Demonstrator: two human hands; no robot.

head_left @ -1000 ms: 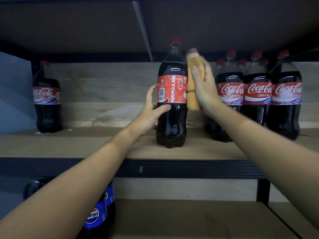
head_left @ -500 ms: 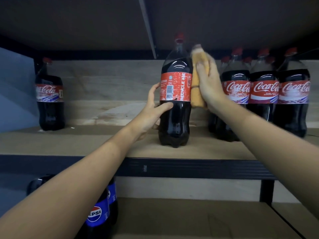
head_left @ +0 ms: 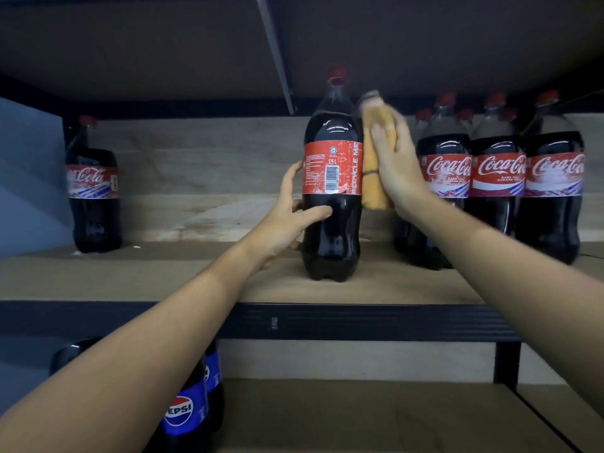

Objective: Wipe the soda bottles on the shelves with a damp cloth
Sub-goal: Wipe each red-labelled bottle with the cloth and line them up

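Note:
A large cola bottle (head_left: 331, 204) with a red label and red cap stands upright near the front of the middle shelf (head_left: 163, 282). My left hand (head_left: 291, 214) grips its lower left side, thumb across the front below the label. My right hand (head_left: 397, 168) presses a folded orange cloth (head_left: 374, 158) flat against the bottle's right side at label height. The cloth's upper end reaches the bottle's shoulder.
Several Coca-Cola bottles (head_left: 496, 178) stand packed at the right of the same shelf, just behind my right hand. One lone Coca-Cola bottle (head_left: 93, 188) stands at the far left. Pepsi bottles (head_left: 189, 410) sit on the lower shelf. The shelf above hangs close over the bottle caps.
The held bottle has turned, so its barcode now faces me more squarely. My right hand with the cloth has stayed against the bottle's right side, shifting slightly.

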